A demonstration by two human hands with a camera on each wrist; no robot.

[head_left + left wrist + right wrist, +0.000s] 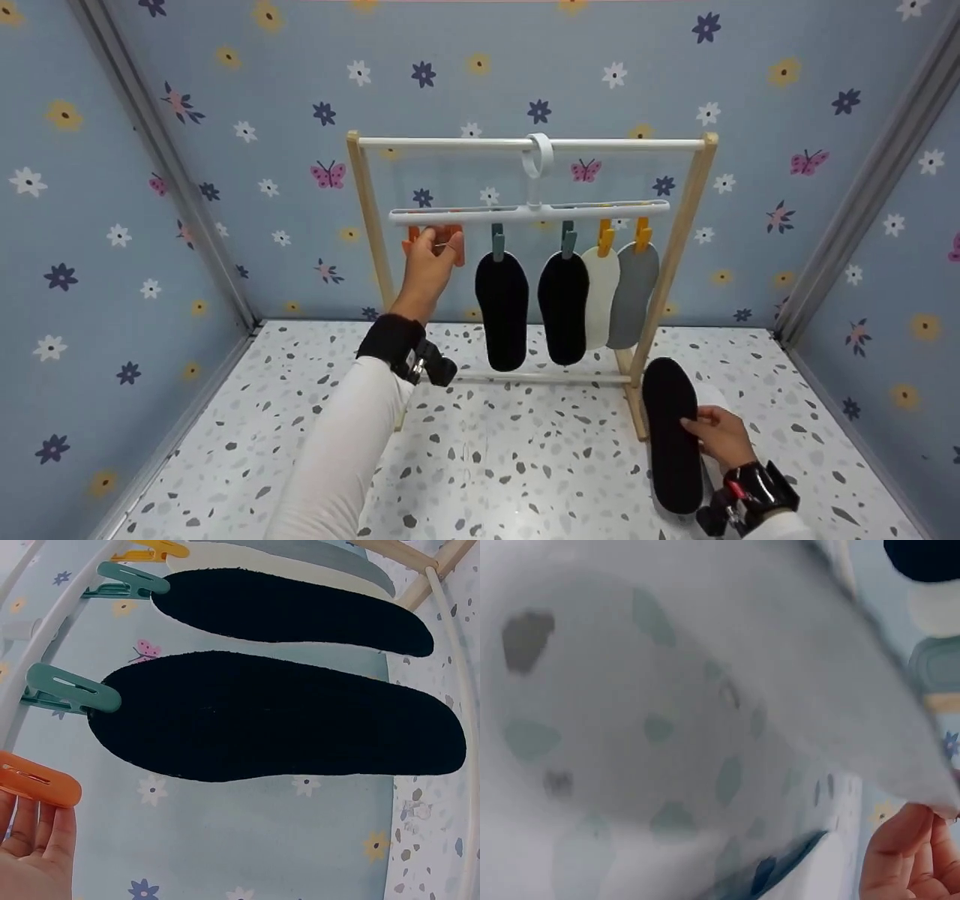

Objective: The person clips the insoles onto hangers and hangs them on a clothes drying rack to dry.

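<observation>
My left hand (pixel 429 271) is up at the left end of the white hanger (pixel 480 215), its fingers gripping an orange clothespin (pixel 459 246). In the left wrist view, the fingertips (pixel 56 829) lie against that orange clothespin (pixel 41 780), whose jaws hold nothing visible. Low on the right, my right hand (pixel 721 435) pinches a black insole (pixel 670 442) by its side edge, thumb on the dark face. The right wrist view shows its pale underside (pixel 832 667), blurred and close. Green clothespins (pixel 498 244) carry two black insoles (pixel 502 311) from the hanger.
Yellow clothespins (pixel 606 238) hold a cream insole (pixel 600 300) and a grey insole (pixel 634 296) near the right post. The hanger hooks over the top bar of a wooden stand (pixel 679 244) on a speckled surface (pixel 480 465). Flowered walls (pixel 480 67) enclose the sides and back.
</observation>
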